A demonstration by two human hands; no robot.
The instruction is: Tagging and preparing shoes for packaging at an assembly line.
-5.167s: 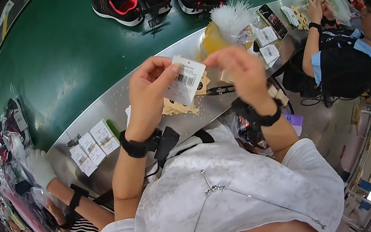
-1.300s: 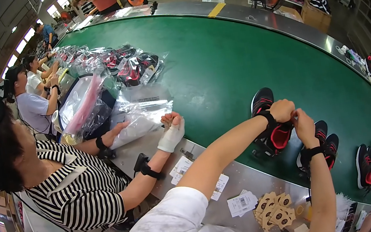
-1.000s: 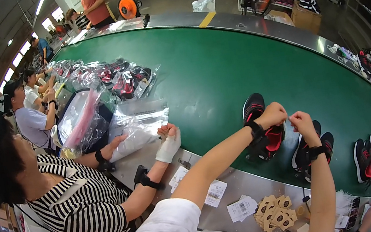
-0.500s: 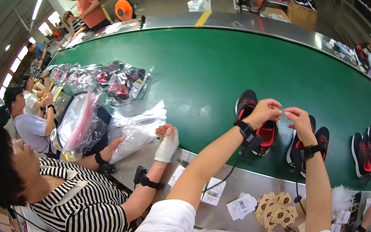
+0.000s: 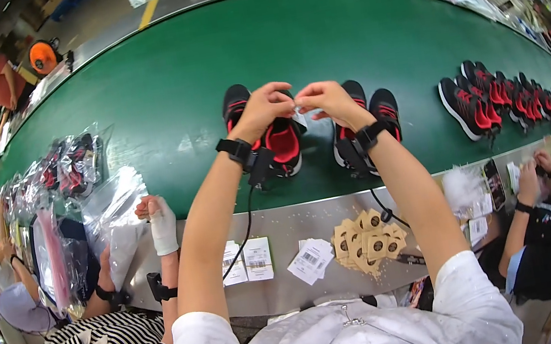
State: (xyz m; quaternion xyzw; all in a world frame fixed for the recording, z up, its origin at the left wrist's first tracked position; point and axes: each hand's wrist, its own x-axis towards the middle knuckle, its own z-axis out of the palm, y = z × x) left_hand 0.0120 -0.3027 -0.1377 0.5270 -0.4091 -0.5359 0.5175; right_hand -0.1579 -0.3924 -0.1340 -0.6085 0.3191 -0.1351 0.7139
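Note:
My left hand point(image 5: 267, 109) and my right hand point(image 5: 330, 100) meet above the green belt point(image 5: 198, 47), fingertips pinched close together. Something tiny and pale shows between them, too small to name. Under my left hand and wrist stands a pair of black and red sneakers; the red inside of one sneaker point(image 5: 283, 143) faces up, and the toe of its mate point(image 5: 235, 100) sticks out beyond. A second black and red pair, with its outer sneaker point(image 5: 385, 110), stands beside my right wrist, partly hidden by it.
On the metal ledge point(image 5: 297, 215) lie white printed cards point(image 5: 311, 260) and brown paper tags point(image 5: 370, 240). More sneakers point(image 5: 470, 105) line the belt at right. Bagged sneakers point(image 5: 76, 164) lie at left, beside a co-worker's bandaged hand point(image 5: 162, 226) and clear bag point(image 5: 116, 211). Another person point(image 5: 550, 222) works at right.
My view has swung to the right, so the hands and shoes appear nearer its middle. Both hands stay pinched together above the sneakers, their fingertips now closer.

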